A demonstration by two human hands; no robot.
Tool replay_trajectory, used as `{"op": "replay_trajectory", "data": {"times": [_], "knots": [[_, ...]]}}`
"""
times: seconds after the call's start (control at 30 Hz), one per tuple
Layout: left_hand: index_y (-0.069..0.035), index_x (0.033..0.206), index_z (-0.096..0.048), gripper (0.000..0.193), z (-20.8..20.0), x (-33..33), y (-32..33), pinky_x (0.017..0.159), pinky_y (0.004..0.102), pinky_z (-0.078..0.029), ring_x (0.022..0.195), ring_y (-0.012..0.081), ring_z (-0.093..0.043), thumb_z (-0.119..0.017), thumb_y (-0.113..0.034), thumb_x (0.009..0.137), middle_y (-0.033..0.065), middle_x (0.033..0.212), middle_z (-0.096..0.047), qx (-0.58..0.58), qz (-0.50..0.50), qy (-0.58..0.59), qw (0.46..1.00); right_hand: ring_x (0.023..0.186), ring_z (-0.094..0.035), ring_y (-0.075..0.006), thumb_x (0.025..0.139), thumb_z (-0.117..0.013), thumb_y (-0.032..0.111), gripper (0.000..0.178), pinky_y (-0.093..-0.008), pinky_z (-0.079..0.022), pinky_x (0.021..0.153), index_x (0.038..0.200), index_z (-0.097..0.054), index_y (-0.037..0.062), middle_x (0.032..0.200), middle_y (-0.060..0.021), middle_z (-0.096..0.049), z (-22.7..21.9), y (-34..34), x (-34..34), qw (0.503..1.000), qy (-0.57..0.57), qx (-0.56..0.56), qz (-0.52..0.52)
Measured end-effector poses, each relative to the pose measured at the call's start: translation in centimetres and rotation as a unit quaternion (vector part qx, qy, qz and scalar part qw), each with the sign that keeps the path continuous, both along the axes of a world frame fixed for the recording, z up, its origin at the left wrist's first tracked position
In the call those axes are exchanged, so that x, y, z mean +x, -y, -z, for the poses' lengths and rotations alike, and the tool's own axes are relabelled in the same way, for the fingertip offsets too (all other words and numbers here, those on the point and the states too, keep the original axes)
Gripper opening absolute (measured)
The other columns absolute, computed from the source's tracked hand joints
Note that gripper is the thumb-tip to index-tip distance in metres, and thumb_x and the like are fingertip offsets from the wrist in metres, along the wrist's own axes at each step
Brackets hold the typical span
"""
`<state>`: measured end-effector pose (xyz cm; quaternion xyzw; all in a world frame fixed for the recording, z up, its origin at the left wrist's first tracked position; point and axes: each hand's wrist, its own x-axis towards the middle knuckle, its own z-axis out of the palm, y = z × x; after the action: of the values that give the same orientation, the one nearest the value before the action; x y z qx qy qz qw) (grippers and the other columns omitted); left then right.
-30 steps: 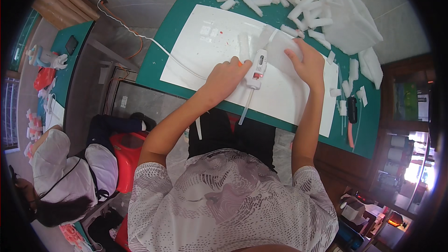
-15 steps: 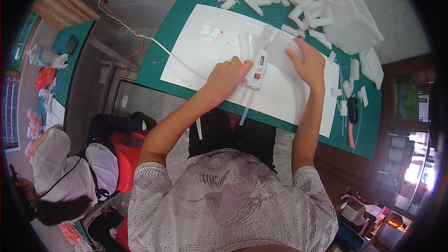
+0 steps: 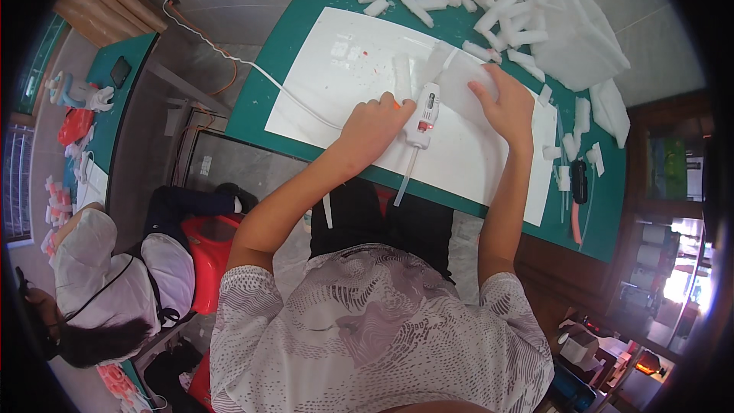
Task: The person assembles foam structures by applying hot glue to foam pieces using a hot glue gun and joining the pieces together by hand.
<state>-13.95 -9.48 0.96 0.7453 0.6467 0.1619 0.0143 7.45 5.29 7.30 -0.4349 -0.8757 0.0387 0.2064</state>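
Observation:
My left hand is closed around the grip of a white hot glue gun, with orange showing by its fingers. A clear glue stick juts from the gun's rear toward me. My right hand holds the right side of a thin white foam sheet, its thumb on the near face and its fingers curled at the far edge. The gun's nozzle end points at the foam. Just left of it, a white foam strip lies on the white board.
The board rests on a green-topped table. Foam sticks and a large foam block crowd the far right. A black-handled tool lies at the right edge. A white cord crosses from the left. Another person sits at left.
Both hands keep their holds on the glue gun and the foam sheet. The whole view has shifted very slightly; little else differs.

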Motion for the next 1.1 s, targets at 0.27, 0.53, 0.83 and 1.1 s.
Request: {"op": "replay_trajectory", "data": {"times": [0.27,0.53,0.83,1.1], "knots": [[-0.006,0.111,-0.057,0.024,0.5,0.0,-0.1,0.054,0.0351,-0.051,0.064,0.0256,-0.065,-0.060,-0.011,0.088,0.0119,0.084,-0.057,0.076,0.005,-0.027,0.997,0.099,-0.070,-0.0290,0.090,-0.066,0.045,0.043,-0.0384,-0.052,0.084,0.118,-0.069,0.0121,0.109,-0.0110,-0.074,0.0,0.1,0.0,1.000,0.002,0.006,0.002],[-0.007,0.119,-0.054,0.034,0.1,0.1,0.2,0.061,0.0379,-0.052,0.070,0.0285,-0.066,-0.060,-0.005,0.085,0.0148,0.091,-0.058,0.026,0.002,-0.032,0.999,0.099,-0.068,-0.0309,0.088,-0.069,0.040,0.043,-0.0375,-0.051,0.085,0.118,-0.069,0.0095,0.112,-0.0122,-0.073,0.6,-0.2,0.4,1.000,-0.015,0.008,-0.009],[-0.009,0.118,-0.056,0.035,0.4,0.1,0.2,0.057,0.0330,-0.048,0.065,0.0219,-0.061,-0.063,-0.008,0.083,0.0097,0.086,-0.056,0.085,-0.003,-0.109,0.990,0.091,-0.069,-0.0291,0.088,-0.069,0.041,0.040,-0.0389,-0.051,0.078,0.116,-0.070,0.0127,0.100,-0.0104,-0.074,0.9,-0.3,0.5,0.998,-0.025,0.052,-0.030],[-0.011,0.113,-0.058,0.033,0.5,-0.2,-0.4,0.053,0.0303,-0.041,0.062,0.0164,-0.055,-0.065,-0.012,0.081,0.0047,0.081,-0.053,0.148,0.002,-0.224,0.963,0.096,-0.070,-0.0284,0.089,-0.069,0.042,0.041,-0.0385,-0.052,0.082,0.117,-0.070,0.0124,0.106,-0.0112,-0.074,1.1,-0.4,0.6,0.998,-0.027,0.055,-0.032]]}}
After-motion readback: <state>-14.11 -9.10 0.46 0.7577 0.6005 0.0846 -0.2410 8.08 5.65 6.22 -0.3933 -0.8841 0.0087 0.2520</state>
